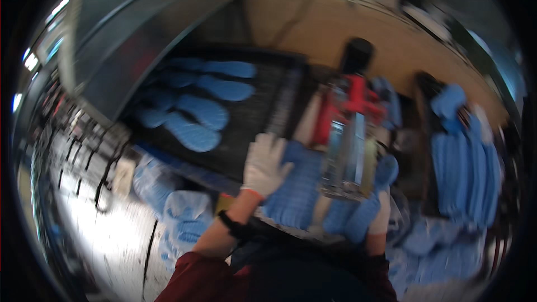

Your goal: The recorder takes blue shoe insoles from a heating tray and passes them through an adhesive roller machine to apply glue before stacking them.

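Blue insoles (193,133) lie spread on the black surface (251,120) at far left, a near stack (296,184) seemingly still waits, the left hand (264,165) is splayed, empty, and the right hand (380,212) seemingly grips another insole (362,218).

We see matt, foam-like blue insoles (198,132), a soft-looking cloth white glove (262,163), glossy paint and bright, smooth metal on a red machine (358,98), a dull black bed (246,126) and shiny, clear plastic bags (148,183).
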A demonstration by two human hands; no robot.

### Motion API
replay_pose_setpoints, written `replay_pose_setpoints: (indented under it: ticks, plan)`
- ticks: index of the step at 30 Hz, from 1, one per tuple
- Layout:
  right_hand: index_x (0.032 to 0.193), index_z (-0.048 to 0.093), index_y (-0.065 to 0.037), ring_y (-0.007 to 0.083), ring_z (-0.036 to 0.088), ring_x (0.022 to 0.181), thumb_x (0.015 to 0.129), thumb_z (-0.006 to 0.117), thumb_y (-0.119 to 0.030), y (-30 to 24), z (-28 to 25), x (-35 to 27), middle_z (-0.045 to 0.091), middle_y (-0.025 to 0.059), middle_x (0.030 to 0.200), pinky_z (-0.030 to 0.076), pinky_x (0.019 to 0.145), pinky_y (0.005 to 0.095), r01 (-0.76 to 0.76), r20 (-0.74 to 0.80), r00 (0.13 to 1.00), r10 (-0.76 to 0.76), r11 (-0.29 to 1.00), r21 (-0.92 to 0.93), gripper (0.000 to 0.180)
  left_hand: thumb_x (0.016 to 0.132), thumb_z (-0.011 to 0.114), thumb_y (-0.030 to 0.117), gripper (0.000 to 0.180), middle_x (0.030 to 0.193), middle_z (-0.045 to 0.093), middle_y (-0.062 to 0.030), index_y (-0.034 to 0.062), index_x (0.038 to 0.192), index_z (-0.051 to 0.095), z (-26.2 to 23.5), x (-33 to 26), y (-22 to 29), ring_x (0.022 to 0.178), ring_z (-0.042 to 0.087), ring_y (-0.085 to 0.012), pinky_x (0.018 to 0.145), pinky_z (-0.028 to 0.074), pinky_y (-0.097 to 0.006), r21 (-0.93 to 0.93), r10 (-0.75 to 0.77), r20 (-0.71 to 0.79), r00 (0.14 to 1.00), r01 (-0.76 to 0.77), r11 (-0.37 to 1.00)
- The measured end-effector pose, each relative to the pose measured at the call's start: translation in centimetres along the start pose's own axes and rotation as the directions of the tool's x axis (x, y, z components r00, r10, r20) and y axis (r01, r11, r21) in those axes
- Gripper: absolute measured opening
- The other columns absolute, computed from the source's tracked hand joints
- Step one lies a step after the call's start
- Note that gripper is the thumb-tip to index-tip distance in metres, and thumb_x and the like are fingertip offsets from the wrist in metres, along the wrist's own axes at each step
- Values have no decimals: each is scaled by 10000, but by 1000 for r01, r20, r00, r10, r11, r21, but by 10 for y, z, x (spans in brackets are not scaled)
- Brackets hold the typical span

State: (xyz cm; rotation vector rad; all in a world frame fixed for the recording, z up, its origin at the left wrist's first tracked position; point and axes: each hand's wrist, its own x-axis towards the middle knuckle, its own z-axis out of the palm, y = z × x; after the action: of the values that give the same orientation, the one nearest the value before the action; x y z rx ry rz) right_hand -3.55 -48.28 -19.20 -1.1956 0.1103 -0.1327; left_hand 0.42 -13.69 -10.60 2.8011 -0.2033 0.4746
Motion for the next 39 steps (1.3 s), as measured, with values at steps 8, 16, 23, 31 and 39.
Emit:
replay_pose_setpoints:
  ticks: [8, 16, 23, 31, 39]
  plan:
    - [1310, 554, -21, 336, 628, 1117, 755, 662, -71, -149, 24, 22, 604, 199, 1269, 502, 951, 390, 473, 367, 873, -323, 368, -801, 568, 916, 646, 172, 538, 1428, 454, -271, -34, 1380, 468, 12, -2, 14, 1380, 351, -482, 1127, 321, -492, -351, -58, -199, 978, -16, 936]
    - [1298, 569, -61, 425, 568, 1160, 749, 736, -140, -164, 75, 56, 583, 209, 1288, 480, 976, 426, 715, 677, 699, -230, 193, -672, 578, 1010, 430, 217, 560, 1533, 336, -251, -71, 1479, 326, -35, 61, 106, 1458, 269, -399, 1190, 187, -423, -798, 273, -386, 881, -468, 381]
    - [913, 621, 7, 147, 567, 731, 953, 520, -72, -131, 55, 0, 651, 114, 913, 445, 648, 240, 499, -113, 830, -546, 818, -285, 134, 1050, 376, 269, 551, 1535, 333, -213, -39, 1502, 305, 21, 74, 76, 1421, 302, -363, 1181, 209, -404, -849, 260, -320, 911, -398, 348]
    - [1224, 566, 12, 238, 655, 880, 1003, 498, -243, 20, 18, -8, 669, 162, 1000, 494, 794, 357, 343, 360, 932, -47, 435, -833, 344, 1067, 203, 509, 685, 1392, 443, -134, -7, 1509, 292, 41, 7, 53, 1299, 416, -219, 1141, 283, -362, -971, 55, 156, 986, 143, 193]
    - [1375, 478, 20, 453, 495, 1235, 865, 663, -494, 65, 101, -13, 525, 260, 1362, 343, 1088, 482, 79, 131, 982, 136, 333, -939, 748, 1042, 323, 551, 670, 1364, 545, -135, 27, 1443, 438, 0, -74, 45, 1224, 544, -186, 1060, 429, -347, -672, -119, 651, 749, 497, -550]
